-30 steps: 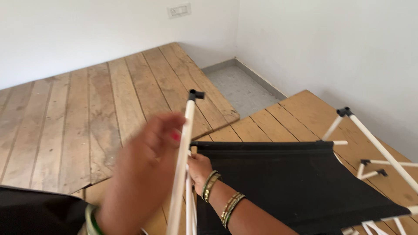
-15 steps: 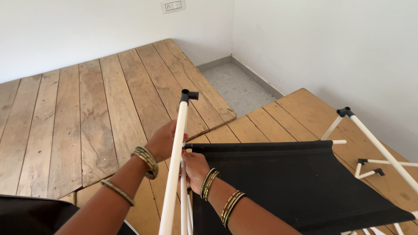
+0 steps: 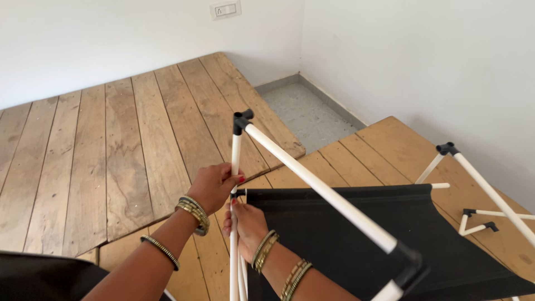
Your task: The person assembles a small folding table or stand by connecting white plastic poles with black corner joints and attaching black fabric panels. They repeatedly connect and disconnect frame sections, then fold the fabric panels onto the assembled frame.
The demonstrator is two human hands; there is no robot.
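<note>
The white upright pole [image 3: 236, 167] of a frame stands near centre, over the wooden floor [image 3: 111, 145]. The left hand [image 3: 214, 187] wraps its fingers around the pole, seemingly steadying it. The right hand [image 3: 248, 220], just below, pinches the black joint [image 3: 237, 194] where the black cloth shelf [image 3: 356, 223] attaches, stretching right.

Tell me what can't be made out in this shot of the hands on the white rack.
All in the head view:
- Left hand: fingertips wrap behind the upright white tube, so the grip is hidden.
- Right hand: palm faces away; whatever it presses at the black fabric shelf is covered.
- Near black corner connector: blurred and cut off by the bottom edge.
- Wall switch plate: cut by the top edge, too small to read.
</note>
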